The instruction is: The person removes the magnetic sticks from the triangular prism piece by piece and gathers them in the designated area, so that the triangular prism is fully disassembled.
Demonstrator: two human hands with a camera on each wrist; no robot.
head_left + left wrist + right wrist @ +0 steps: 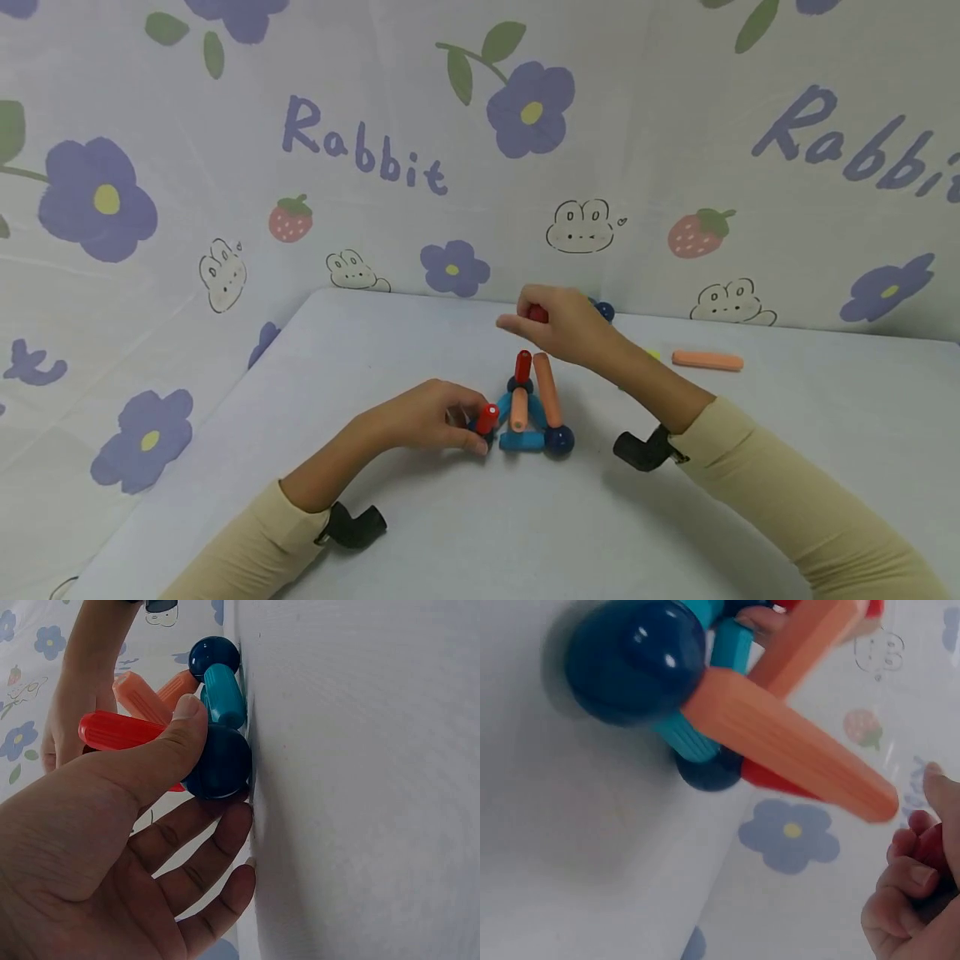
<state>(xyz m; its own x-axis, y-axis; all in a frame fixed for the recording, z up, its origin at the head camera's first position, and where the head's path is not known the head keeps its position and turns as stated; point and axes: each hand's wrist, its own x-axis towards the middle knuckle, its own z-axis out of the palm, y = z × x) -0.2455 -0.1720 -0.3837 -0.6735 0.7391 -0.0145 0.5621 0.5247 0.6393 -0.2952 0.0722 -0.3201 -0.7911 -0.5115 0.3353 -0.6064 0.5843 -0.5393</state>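
Observation:
My left hand (442, 417) grips a dark blue ball (217, 761) at the left corner of a small stick-and-ball frame, thumb on top and fingers beneath. A red stick (487, 417) rises from that ball. Light blue sticks (522, 441) join it to another dark blue ball (559, 439) and a rear one. An orange stick (547, 390) leans up from the right ball; a second orange stick (519, 410) and another red stick (522, 367) also stand up. Above the frame, my right hand (562, 325) curls around a red piece (930, 847), mostly hidden by its fingers.
A loose orange stick (707, 360) lies on the white table (450, 533) at the right. Yellow-green pieces (652, 356) are partly hidden by my right forearm. Behind my right hand sits a dark blue ball (604, 312). A patterned cloth (375, 217) hangs along the table's far edge.

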